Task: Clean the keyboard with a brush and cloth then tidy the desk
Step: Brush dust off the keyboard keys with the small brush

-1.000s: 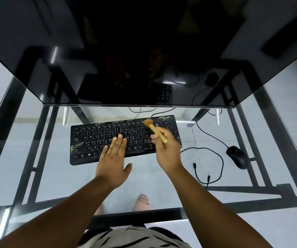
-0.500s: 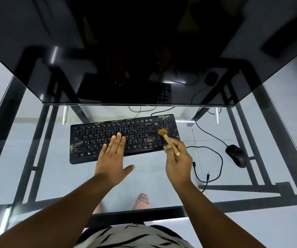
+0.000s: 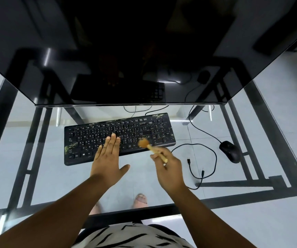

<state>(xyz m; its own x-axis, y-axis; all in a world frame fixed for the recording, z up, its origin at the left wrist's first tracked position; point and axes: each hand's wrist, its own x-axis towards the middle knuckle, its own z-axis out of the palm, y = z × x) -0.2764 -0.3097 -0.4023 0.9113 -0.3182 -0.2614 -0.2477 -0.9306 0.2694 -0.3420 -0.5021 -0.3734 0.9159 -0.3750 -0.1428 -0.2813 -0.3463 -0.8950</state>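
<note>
The glass surface (image 3: 51,176) on a black frame carries a black keyboard (image 3: 90,138), a black mouse (image 3: 231,151) at the right, a loose black cable (image 3: 214,158) between them, and a dark monitor (image 3: 126,51) behind.

Left hand (image 3: 108,158) flat on keyboard (image 3: 90,140); right hand (image 3: 169,169) grips brush (image 3: 151,148).

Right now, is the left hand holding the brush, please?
No, the right hand grips the brush; the left hand rests flat on the keyboard.

We see dark monitor (image 3: 144,51) at desk's far side. Black mouse (image 3: 230,151) right of it, wired. Loose black cable (image 3: 214,154) looped just beside mouse. Sandalled foot (image 3: 140,200) visible through glass.
</note>
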